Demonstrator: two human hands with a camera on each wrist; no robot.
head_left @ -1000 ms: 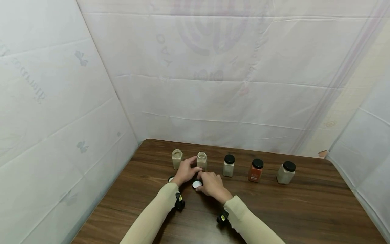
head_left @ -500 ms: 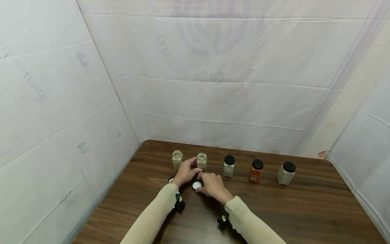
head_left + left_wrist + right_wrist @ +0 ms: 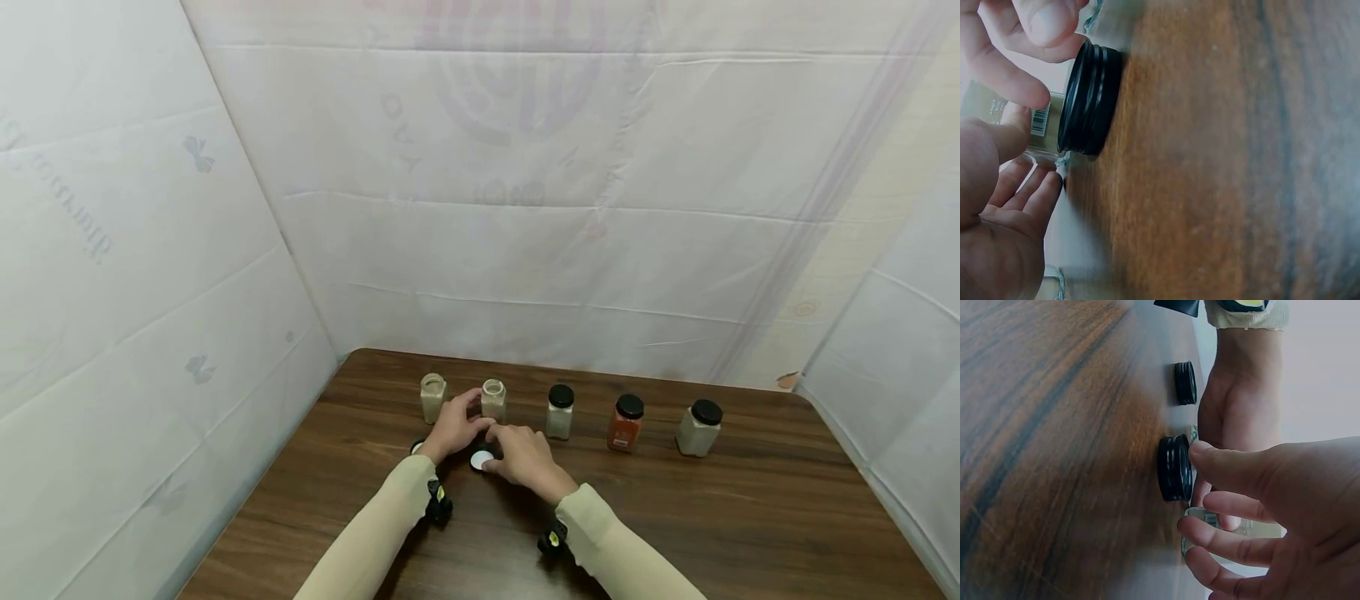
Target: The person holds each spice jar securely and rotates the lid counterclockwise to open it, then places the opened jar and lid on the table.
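Note:
A clear jar of pale powder stands uncapped, its mouth facing up. My left hand holds its lower part, fingers at the left side and thumb across the front. Just in front of it a black screw lid lies upside down on the table, white liner showing. Over this lid is my right hand; in the right wrist view its thumb tip is right at the lid's rim and its other fingers are spread and bent loosely. The left wrist view shows the jar's barcode label behind the lid.
Left of the hands stands another uncapped jar, its black lid partly hidden by the left wrist. To the right are three black-capped jars: one pale, one orange-red, one pale. White sheeting hangs behind the wooden table.
The head view has shifted slightly. Both hands, the jar and the lid keep nearly the same positions relative to one another.

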